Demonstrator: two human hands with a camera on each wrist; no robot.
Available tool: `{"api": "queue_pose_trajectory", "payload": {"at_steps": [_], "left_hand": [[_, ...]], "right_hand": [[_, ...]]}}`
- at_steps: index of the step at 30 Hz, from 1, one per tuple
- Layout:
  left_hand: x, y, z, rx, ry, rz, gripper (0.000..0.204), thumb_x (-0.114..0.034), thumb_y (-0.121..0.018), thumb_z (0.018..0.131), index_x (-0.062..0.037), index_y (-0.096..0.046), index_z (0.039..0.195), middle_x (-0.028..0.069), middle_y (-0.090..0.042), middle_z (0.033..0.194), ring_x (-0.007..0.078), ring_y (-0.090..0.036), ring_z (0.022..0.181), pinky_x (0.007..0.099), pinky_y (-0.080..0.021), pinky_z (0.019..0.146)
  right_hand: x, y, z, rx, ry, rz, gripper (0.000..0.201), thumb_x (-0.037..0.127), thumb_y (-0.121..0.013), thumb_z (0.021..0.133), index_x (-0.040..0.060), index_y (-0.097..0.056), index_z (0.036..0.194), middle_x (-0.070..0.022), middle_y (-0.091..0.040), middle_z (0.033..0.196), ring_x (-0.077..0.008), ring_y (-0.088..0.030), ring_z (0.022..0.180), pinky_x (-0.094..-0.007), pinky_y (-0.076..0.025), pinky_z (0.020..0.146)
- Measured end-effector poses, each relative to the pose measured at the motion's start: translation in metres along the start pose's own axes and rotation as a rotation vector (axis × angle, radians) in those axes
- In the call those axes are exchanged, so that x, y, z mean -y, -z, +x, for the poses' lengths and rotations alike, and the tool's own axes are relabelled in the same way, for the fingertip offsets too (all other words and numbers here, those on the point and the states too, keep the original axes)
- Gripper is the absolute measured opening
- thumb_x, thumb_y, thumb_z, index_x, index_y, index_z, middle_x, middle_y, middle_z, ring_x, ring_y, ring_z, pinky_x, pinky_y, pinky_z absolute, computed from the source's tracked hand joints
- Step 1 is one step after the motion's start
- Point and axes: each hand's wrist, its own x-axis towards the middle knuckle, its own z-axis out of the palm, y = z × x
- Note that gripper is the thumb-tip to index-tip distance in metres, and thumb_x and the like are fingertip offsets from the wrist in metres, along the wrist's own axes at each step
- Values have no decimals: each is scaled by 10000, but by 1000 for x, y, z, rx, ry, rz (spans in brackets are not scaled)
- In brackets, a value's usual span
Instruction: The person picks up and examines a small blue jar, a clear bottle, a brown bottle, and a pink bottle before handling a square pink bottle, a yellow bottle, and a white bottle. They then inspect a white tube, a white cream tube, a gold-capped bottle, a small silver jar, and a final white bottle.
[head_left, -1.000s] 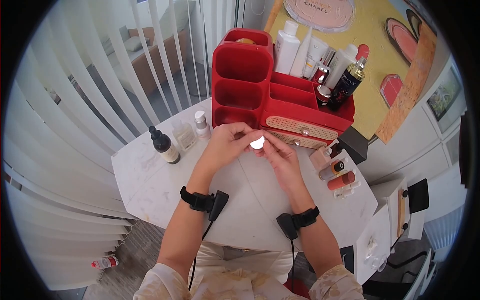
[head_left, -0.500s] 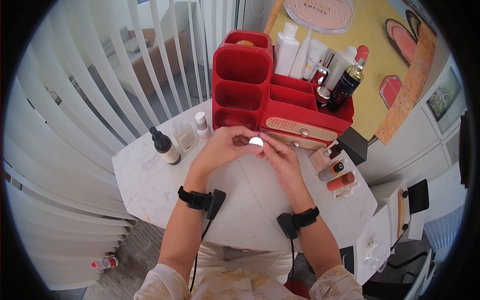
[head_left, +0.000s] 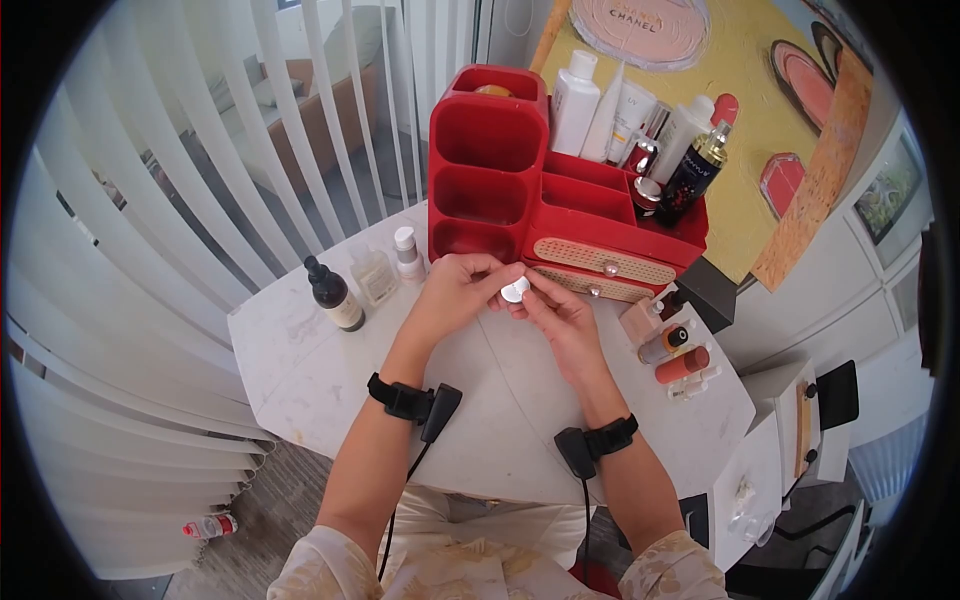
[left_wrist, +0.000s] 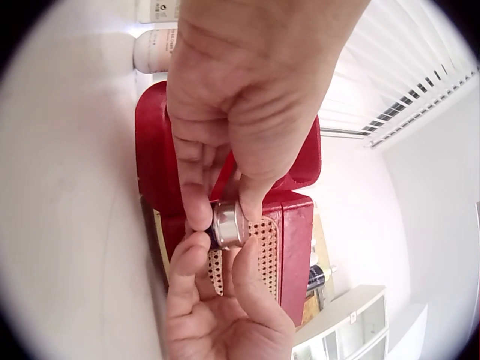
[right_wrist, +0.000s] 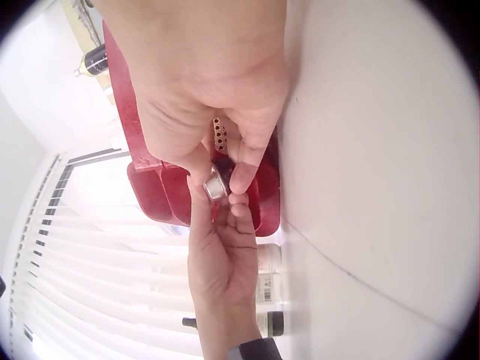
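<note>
Jar (head_left: 515,290), likely light but slippery, best held round its sides, is pinched by left hand (head_left: 449,295) and right hand (head_left: 566,332)

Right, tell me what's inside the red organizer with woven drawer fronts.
The red organizer holds white bottles and tubes, a dark gold-topped spray bottle and a silver-lidded jar on its right; something yellowish shows in the farthest left compartment. Closed drawers hide their contents.

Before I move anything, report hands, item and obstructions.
Left hand and right hand both pinching small silver-topped jar. Jar held up off white table. Red organizer close beyond fingers; nothing seen blocking the jar.
</note>
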Motion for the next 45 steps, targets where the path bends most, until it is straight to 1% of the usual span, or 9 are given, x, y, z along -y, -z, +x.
{"api": "queue_pose_trajectory", "payload": {"at_steps": [9, 19, 22, 23, 29, 32, 35, 38, 45], "left_hand": [[-6, 1, -10, 121, -145, 219, 384, -161, -844, 858, 14, -698, 1166, 20, -700, 946, 89, -659, 834, 251, -540, 762], [-18, -2, -18, -8, -163, 512, 328, -155, -843, 824, -7, -700, 1079, -5, -639, 882, 78, -596, 754, 247, -505, 690], [-33, -3, -39, -182, -187, 630, 338, -145, -849, 799, 6, -695, 1059, 27, -666, 843, 93, -630, 731, 259, -516, 674], [-34, 0, -45, -230, -133, 690, 346, -149, -840, 783, 0, -692, 1058, 67, -690, 809, 172, -672, 680, 308, -534, 650], [-18, 12, -63, -327, -93, 752, 337, -135, -839, 774, 13, -674, 1027, 108, -705, 791, 228, -716, 659, 338, -550, 640], [-9, 15, -56, -341, -112, 719, 316, -121, -834, 770, 10, -654, 995, 113, -701, 790, 227, -714, 667, 342, -549, 643], [-12, 13, -48, -342, -92, 812, 293, -117, -849, 781, 9, -653, 958, 58, -713, 808, 138, -691, 680, 275, -548, 651], [-11, 15, -41, -318, -75, 919, 298, -109, -827, 768, 4, -649, 979, 127, -700, 794, 250, -714, 681, 357, -550, 647], [-41, 3, -51, -372, -54, 949, 276, -212, -862, 805, 2, -699, 866, 152, -695, 730, 233, -694, 617, 342, -529, 590]], "right_hand": [[4, -2, 1, -118, -64, 100, 375, 171, -693, 999, 4, -629, 1329, -73, -734, 1052, -124, -669, 863, -274, -539, 789], [-4, -1, 2, -64, -40, 9, 280, 230, -667, 1024, 15, -626, 1200, -81, -729, 983, -120, -669, 789, -256, -534, 699], [-3, 1, 2, -39, -75, 47, 303, 264, -660, 1029, 27, -629, 1214, -79, -724, 1005, -125, -665, 817, -270, -535, 737], [-2, 0, 1, -40, -79, 46, 298, 262, -660, 1029, 30, -629, 1214, -80, -724, 1007, -126, -664, 816, -270, -534, 736], [1, -1, -1, -32, -95, 46, 280, 251, -657, 1029, 36, -631, 1207, -82, -723, 1005, -122, -655, 814, -268, -529, 732], [3, -1, -1, -21, -106, 49, 273, 247, -657, 1029, 38, -633, 1203, -78, -720, 999, -119, -652, 812, -265, -527, 732], [1, 1, 0, -3, -97, 59, 265, 245, -658, 1028, 41, -636, 1197, -74, -718, 993, -117, -650, 810, -260, -525, 731], [0, 0, -1, 0, -88, 90, 262, 251, -674, 1018, 43, -640, 1174, -68, -716, 973, -109, -645, 789, -249, -519, 710], [-6, 1, 0, -24, -78, 104, 287, 292, -711, 995, 49, -653, 1135, -45, -715, 920, -90, -632, 744, -229, -502, 662]]}}
